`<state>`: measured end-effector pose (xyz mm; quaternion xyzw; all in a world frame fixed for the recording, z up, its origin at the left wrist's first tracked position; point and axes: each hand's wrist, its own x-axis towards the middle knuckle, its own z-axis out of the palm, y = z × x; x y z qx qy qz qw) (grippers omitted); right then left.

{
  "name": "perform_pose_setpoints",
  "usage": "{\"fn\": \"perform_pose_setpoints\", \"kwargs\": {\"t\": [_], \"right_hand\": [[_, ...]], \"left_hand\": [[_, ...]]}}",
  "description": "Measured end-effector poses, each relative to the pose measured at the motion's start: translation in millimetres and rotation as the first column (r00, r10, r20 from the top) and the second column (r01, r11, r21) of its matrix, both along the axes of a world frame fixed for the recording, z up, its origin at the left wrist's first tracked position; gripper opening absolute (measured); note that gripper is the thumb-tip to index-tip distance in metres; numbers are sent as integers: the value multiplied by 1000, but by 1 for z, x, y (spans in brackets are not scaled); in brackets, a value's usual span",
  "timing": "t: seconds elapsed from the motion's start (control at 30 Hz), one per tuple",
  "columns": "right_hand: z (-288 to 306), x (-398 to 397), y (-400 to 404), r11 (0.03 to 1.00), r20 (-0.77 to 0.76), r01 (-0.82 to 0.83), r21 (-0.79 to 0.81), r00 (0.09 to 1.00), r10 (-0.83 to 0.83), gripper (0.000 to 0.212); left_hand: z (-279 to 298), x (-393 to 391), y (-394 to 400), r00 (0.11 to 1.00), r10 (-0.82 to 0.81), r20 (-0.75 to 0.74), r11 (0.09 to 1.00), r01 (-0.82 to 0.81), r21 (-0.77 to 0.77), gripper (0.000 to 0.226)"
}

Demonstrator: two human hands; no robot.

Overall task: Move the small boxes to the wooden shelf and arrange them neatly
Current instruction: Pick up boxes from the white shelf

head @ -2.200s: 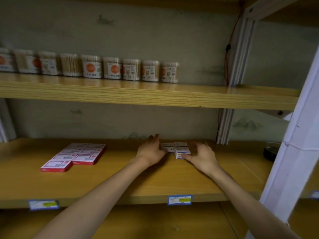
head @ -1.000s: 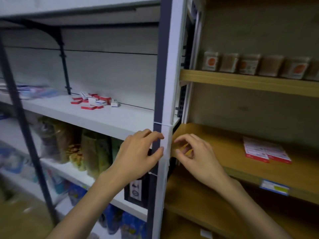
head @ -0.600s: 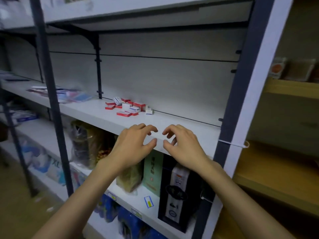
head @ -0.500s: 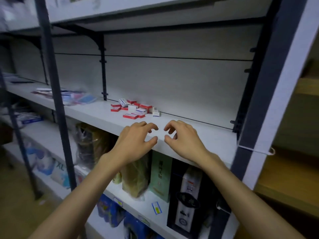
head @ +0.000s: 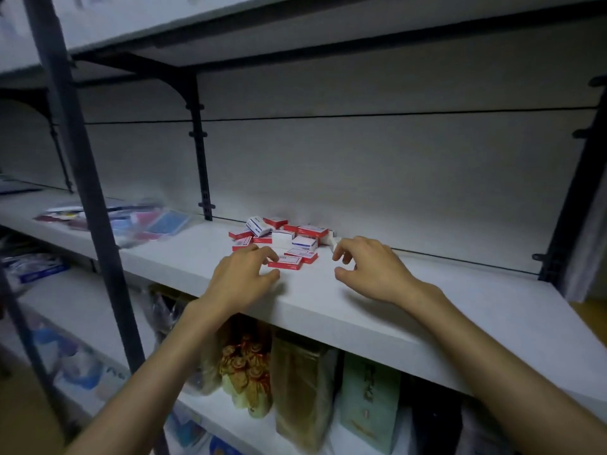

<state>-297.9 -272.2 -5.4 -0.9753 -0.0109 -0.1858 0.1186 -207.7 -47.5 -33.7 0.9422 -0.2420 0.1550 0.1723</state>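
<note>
Small boxes (head: 282,239) sit in a loose red-and-white heap at the back of the white shelf (head: 410,310); my left hand (head: 241,277) hovers just beside the nearest one, fingers loosely curled, empty; my right hand (head: 368,267) hangs near the heap's right edge, fingers apart, holding nothing

About 12 small boxes (head: 285,242), 2 hands (head: 241,277)

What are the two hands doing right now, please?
Left hand: open, fingers loosely curled, holding nothing, by the nearest red box.
Right hand: open, holding nothing, beside the pile of small boxes.
</note>
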Motion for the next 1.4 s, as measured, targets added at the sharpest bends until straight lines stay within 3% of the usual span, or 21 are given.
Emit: {"fn": "perform_pose_setpoints", "kwargs": {"t": [0.2, 0.47, 0.63, 0.77, 0.9, 0.93, 1.0, 1.03, 1.17, 1.23, 1.4], "right_hand": [[-2, 35, 16, 996, -79, 80, -28, 993, -82, 30], [-14, 71, 26, 964, -155, 259, 57, 956, -248, 32], [-27, 89, 32, 936, -173, 344, 71, 929, -328, 37], [-30, 102, 37, 926, -176, 374, 51, 916, -361, 43], [-33, 117, 43, 927, -178, 373, 47, 916, -359, 50], [-34, 119, 46, 928, -176, 370, 40, 917, -358, 50], [-34, 123, 49, 937, -166, 345, 48, 928, -333, 47], [-35, 125, 51, 943, -167, 330, 52, 934, -317, 44], [-38, 130, 55, 953, -137, 298, 60, 948, -288, 44], [-39, 132, 53, 947, -123, 299, 115, 951, -285, 39], [-42, 128, 39, 867, -135, 272, 416, 962, -237, 38]], "left_hand": [[2, 54, 15, 996, -84, -20, 995, 85, 47, 40], [1, 110, 8, 964, -244, -106, 951, 259, 169, 61], [-8, 123, 9, 925, -367, -103, 904, 380, 194, 50], [-8, 125, 18, 942, -332, -55, 924, 336, 180, 49], [-4, 122, 30, 960, -273, -64, 947, 280, 155, 71], [-4, 122, 33, 957, -282, -74, 950, 289, 118, 69], [-3, 129, 37, 940, -335, -71, 940, 338, 46, 42], [-2, 132, 39, 917, -385, -104, 920, 390, 31, 27], [-3, 134, 42, 795, -508, -330, 826, 559, 74, 47], [-8, 137, 43, 815, -499, -293, 817, 556, 154, 47], [-8, 138, 44, 837, -464, -292, 835, 523, 172, 48]]}}
